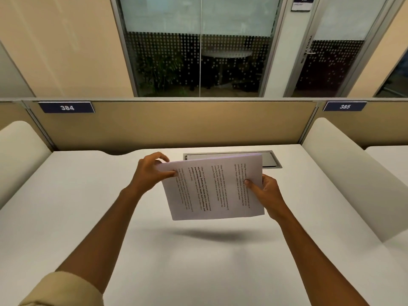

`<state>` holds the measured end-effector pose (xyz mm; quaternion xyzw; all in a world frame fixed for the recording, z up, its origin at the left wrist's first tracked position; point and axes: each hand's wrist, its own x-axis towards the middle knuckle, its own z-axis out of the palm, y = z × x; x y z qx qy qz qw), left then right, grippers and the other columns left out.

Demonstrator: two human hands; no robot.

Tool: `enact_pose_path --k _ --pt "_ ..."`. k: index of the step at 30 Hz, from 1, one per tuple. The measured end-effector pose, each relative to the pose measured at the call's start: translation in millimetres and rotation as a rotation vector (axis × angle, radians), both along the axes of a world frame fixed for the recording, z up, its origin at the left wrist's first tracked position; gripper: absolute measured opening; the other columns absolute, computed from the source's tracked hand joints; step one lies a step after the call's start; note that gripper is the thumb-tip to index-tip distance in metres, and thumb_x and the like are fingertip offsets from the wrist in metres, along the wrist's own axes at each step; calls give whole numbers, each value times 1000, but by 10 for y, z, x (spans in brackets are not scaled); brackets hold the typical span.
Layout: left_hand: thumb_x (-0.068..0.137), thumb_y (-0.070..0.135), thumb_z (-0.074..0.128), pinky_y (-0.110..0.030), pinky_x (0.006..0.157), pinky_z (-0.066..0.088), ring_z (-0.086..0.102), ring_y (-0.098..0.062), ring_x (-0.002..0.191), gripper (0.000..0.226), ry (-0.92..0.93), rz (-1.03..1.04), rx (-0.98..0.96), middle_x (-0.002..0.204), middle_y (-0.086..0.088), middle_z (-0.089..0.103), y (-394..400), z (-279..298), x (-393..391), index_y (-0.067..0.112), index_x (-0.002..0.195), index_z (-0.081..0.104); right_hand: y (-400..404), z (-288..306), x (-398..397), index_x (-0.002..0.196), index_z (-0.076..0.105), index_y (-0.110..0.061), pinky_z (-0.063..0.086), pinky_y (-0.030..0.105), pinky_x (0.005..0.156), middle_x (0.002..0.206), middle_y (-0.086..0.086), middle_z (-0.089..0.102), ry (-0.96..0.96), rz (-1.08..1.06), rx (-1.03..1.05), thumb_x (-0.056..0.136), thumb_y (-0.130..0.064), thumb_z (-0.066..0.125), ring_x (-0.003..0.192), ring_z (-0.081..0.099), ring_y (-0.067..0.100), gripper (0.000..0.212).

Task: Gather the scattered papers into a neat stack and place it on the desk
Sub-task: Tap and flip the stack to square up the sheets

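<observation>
A stack of white printed papers [213, 187] hangs in the air above the white desk [88, 206], its shadow falling on the desktop below. My left hand [152, 171] grips the stack's far left corner, thumb on top. My right hand [266, 192] holds the right edge, thumb pressed on the top sheet. The sheets look aligned, with the text running sideways to me. No loose paper lies on the desk.
A grey cable hatch [276, 160] is set into the desk behind the stack. Curved white side dividers stand at the left [19, 155] and right [344, 173]. A beige back panel [176, 124] carries the label 384.
</observation>
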<state>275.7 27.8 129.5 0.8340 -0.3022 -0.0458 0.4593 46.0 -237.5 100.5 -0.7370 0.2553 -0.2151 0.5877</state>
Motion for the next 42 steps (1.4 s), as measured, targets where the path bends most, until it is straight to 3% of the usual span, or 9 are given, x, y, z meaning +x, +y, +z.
enact_pose_path --k 4,7,10,15,20,24,30,35,42 --pt "77 13 78 -23 65 57 71 -24 84 36 449 -71 -351 94 -8 74 140 -202 -191 7 109 61 21 -83 3 107 63 -22 60 37 70 102 2 73 4 11 59 88 -25 68 85 72 27 20" --pt "86 17 68 -44 82 58 68 -32 100 27 635 -76 -468 108 -10 73 152 -479 -365 11 112 65 68 -167 18 112 63 -19 60 44 75 105 5 73 1 4 105 89 -22 67 86 71 30 23" --pt "91 16 62 -49 86 57 67 -34 101 20 618 41 -437 110 -10 72 116 -705 -530 14 110 66 119 -244 -2 110 63 -17 60 45 75 105 7 73 0 -20 132 90 -19 65 85 72 30 20" --pt "96 14 55 -31 74 58 70 -21 92 17 530 103 -473 106 -4 72 68 -809 -718 16 111 64 204 -350 -45 113 64 -13 60 36 71 104 7 73 -8 -64 152 89 -17 67 86 71 25 24" --pt "97 18 52 -35 75 58 69 -19 92 17 450 160 -460 105 -2 70 16 -845 -786 18 113 60 283 -387 -92 105 64 -23 59 34 72 102 1 72 -34 -96 166 89 -16 66 87 70 21 18" --pt "95 25 54 -38 76 59 68 -23 93 24 437 181 -447 106 -5 69 64 -958 -866 17 117 59 357 -532 -145 119 58 -19 58 29 72 105 2 68 -19 -110 177 91 -17 64 93 68 22 29" --pt "95 13 56 -34 77 57 65 -27 101 22 492 193 -406 107 -7 68 185 -1255 -1048 19 115 60 483 -906 -251 128 53 -18 57 39 88 116 7 66 15 -125 275 91 -13 64 109 63 25 39" --pt "94 13 56 -32 78 57 65 -24 101 25 486 169 -391 110 -6 68 183 -1209 -1034 21 117 59 466 -880 -211 132 50 -18 55 43 91 120 7 64 18 -115 277 92 -11 62 111 62 26 42" --pt "81 30 55 -25 72 59 67 -21 95 38 443 174 -415 107 -3 67 167 -1116 -1008 23 118 57 432 -760 -165 133 48 -19 55 40 90 116 5 64 -9 -125 231 92 -11 61 105 62 23 43"
